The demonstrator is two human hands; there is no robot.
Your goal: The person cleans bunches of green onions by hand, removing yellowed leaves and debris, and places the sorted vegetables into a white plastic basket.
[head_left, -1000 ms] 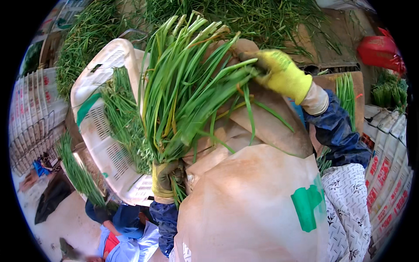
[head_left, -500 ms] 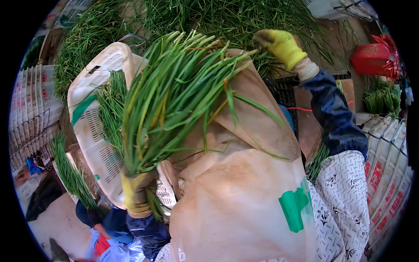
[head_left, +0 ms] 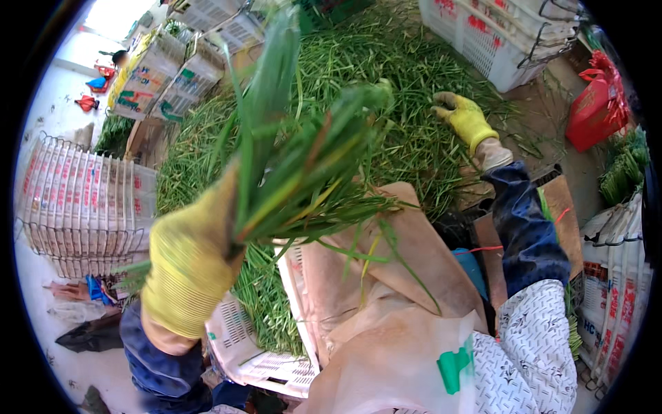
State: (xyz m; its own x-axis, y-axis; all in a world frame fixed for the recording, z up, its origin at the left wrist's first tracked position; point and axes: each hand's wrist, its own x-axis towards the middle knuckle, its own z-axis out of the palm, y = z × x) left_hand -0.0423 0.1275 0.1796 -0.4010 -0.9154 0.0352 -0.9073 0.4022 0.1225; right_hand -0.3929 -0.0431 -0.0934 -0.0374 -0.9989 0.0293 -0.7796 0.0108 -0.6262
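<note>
My left hand [head_left: 196, 252], in a yellow glove, is closed round a bunch of long green leaves [head_left: 310, 165], some yellowed, lifted up at centre-left and blurred. My right hand [head_left: 462, 121], gloved in yellow, has loosely bent fingers apart and empty above a big pile of loose green leaves [head_left: 372, 62]. A brown-stained sheet [head_left: 427, 255] lies over my lap, with a translucent plastic sheet [head_left: 386, 366] bearing green tape. Left of it, below the bunch, a white perforated crate [head_left: 227, 345] holds more leaves [head_left: 265, 303].
Stacked white crates stand at left [head_left: 89, 193], back left [head_left: 148, 76] and back right [head_left: 496, 41]. A red bag [head_left: 589, 117] and upright green bundles [head_left: 620, 172] are at right, above more crates [head_left: 610, 290]. A brown board [head_left: 558, 200] is beside my right arm.
My left hand has swung up and forward with the bunch. My right hand let go of the leaf tips and moved away. The view has tilted up, showing more of the back crates.
</note>
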